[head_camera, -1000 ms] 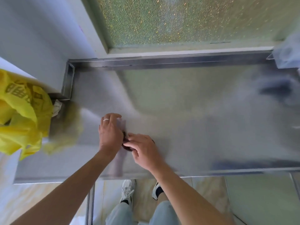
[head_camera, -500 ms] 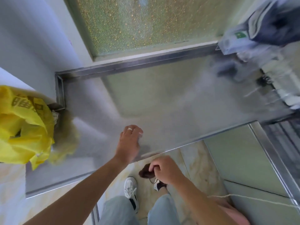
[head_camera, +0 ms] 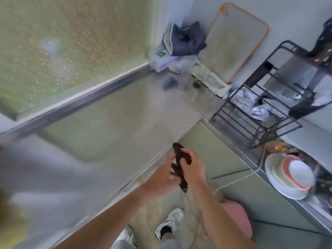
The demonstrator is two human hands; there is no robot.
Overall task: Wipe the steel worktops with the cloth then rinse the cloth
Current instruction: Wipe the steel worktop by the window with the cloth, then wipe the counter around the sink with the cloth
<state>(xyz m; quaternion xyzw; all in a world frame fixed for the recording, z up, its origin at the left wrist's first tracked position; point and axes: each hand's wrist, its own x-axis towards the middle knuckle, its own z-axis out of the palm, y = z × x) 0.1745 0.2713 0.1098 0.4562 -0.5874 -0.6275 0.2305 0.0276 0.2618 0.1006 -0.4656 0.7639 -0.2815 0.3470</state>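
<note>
Both bare forearms reached up from six o'clock and met near the middle of the view. The right hand (head_camera: 193, 168) was at three o'clock of the left hand (head_camera: 161, 175), the two almost touching. Right fingers (head_camera: 186, 154) were curled in a grip round the cloth (head_camera: 180, 165). The left hand's fingers (head_camera: 169, 159) curved loosely against the cloth's nine o'clock side.

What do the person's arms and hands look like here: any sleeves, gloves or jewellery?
Both forearms are bare, with no sleeves reaching into view and no gloves. The left hand may carry a thin ring on one finger, but motion blur makes that hard to confirm. The right hand shows no ring, watch or band on its visible side. No markings show on either arm.
</note>
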